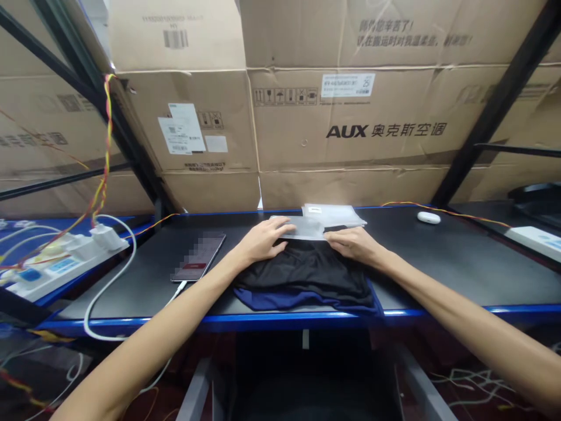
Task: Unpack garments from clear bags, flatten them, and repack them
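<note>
A folded black cloth lies on the table with dark blue cloth showing beneath its front edge. Across its far side is a clear, whitish plastic bag. My left hand rests at the bag's left end, fingers stretched over the plastic and thumb apart on the black cloth. With bent fingers, my right hand pinches the bag's right end; its fingertips are partly hidden. Just behind lies a stack of clear plastic bags.
To the left lies a phone with a white cable plugged in. Power strips stand at far left and far right. A white earbud case sits at the back right. Cardboard walls the rear between black posts.
</note>
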Motion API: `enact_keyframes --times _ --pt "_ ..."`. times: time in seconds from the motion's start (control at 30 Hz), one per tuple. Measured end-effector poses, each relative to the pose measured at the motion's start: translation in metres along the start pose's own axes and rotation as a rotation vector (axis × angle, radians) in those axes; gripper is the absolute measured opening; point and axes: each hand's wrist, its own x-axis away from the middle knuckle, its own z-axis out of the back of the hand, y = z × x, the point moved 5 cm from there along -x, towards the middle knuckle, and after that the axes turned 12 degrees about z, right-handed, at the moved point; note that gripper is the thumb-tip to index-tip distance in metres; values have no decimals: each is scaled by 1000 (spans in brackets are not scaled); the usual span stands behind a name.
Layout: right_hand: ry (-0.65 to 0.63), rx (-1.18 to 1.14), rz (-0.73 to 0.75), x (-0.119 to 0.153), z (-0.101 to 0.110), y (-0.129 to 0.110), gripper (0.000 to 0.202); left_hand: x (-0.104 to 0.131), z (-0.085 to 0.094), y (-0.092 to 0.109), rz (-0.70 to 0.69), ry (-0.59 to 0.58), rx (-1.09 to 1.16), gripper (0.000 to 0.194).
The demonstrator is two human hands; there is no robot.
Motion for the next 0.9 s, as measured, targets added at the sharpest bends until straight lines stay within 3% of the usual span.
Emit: enact_keyframes --times 0.1,0.23,0.4,0.57,0.67,0.77,0.9 --pt "1 9 -15 -5 -4 -3 29 -7 -10 2 14 -46 4 39" --pt "40 -5 -98 -7 -5 -10 28 -7 -11 -6 171 -85 -66 41" --pt "-70 -112 -125 -7 -13 -16 35 -7 -13 -38 407 -146 -156 40" --pt "-189 -248 -138 -4 -21 -14 45 -10 -32 -74 463 -232 -100 47" --pt "-219 -305 -154 -1 -20 -13 48 -10 -39 -86 485 -264 -32 51" --pt "-244 -346 -159 -1 -18 -13 48 -7 -35 -81 486 -289 35 56" --pt "-229 -342 -179 -4 -12 -13 47 0 -20 -43 271 -319 166 59"
